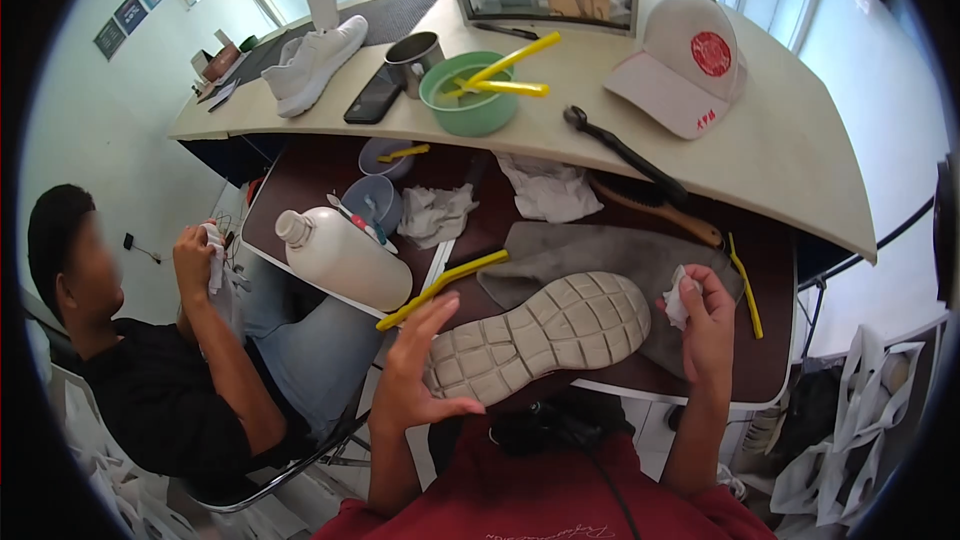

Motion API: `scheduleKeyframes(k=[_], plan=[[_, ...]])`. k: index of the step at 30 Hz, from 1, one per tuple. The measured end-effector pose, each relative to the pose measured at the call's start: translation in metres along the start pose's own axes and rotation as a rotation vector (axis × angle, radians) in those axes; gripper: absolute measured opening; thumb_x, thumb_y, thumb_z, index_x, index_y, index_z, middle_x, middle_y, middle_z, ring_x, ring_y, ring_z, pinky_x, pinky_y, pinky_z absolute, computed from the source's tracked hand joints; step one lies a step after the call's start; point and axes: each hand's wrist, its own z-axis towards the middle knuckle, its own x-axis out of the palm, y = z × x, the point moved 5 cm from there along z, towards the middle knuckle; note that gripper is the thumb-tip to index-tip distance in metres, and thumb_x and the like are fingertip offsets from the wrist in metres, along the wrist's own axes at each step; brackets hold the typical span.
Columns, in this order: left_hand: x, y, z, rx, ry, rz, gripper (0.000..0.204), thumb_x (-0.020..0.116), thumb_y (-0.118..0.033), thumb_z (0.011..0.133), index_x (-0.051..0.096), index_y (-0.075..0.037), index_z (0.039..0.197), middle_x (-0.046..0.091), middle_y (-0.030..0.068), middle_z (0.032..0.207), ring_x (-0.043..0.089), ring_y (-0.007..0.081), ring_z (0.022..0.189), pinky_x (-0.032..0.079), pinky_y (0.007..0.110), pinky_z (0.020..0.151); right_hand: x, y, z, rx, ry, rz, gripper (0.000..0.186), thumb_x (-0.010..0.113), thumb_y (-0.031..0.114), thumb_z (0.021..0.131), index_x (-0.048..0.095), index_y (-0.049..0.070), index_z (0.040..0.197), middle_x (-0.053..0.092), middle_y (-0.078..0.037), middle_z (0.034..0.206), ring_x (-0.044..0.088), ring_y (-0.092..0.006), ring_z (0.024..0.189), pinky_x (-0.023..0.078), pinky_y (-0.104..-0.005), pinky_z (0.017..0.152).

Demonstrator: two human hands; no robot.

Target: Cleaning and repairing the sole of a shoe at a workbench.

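A shoe (540, 335) is turned sole up in front of me, its beige blocky tread facing me and its toe to the right. My left hand (412, 370) grips its heel end, fingers on the far side and thumb on the near side. Pinched in my right hand (709, 325) is a crumpled white tissue (679, 300), just off the toe. Beneath and behind the shoe lies a grey cloth (585, 248). A yellow toothbrush (443, 290) lies beyond my left fingers, and another yellow-handled brush (745, 285) is right of my right hand.
On the lower table stand a white bottle (345, 255), a small bowl (372, 202), crumpled tissues (437, 213) and a wooden-handled brush (655, 208). The raised counter holds a green bowl (470, 110), white shoe (315, 65), phone (375, 95) and cap (685, 65). A person (160, 380) sits at left, holding white material.
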Motion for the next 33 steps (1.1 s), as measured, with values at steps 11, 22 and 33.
scheduleKeyframes(k=[11,22,33], plan=[[0.05,-0.019,-0.053,-0.101,0.008,-0.322,0.092,0.082,-0.052,0.075,0.052,0.005,0.141,0.065,0.0221,0.127,0.063,0.0356,0.113,0.05,0.043,0.097,0.022,-0.012,-0.042,-0.01,0.091,0.233,0.022,0.063,0.016,0.102,0.062,0.001,0.118,0.068,-0.002,0.101,0.063,-0.0069,0.087,0.051,-0.0229,0.077],[0.114,0.027,-0.008,-0.598,-0.032,-1.577,0.079,0.053,-0.055,0.098,0.031,-0.004,0.154,0.038,0.0256,0.156,0.046,0.0363,0.14,0.038,0.048,0.116,0.067,-0.038,-0.071,0.08,0.271,0.252,0.021,0.062,0.014,0.102,0.061,0.0,0.118,0.066,-0.005,0.105,0.061,-0.009,0.093,0.049,-0.0245,0.082],[0.079,-0.013,0.0,-0.626,-0.07,-1.652,0.061,0.052,-0.035,0.095,0.036,-0.007,0.147,0.055,0.0182,0.128,0.059,0.0265,0.119,0.048,0.039,0.104,0.059,0.003,-0.049,-0.285,0.428,-0.185,0.017,0.06,0.015,0.103,0.062,0.0,0.109,0.064,-0.013,0.109,0.061,-0.0161,0.098,0.048,-0.0291,0.087]])
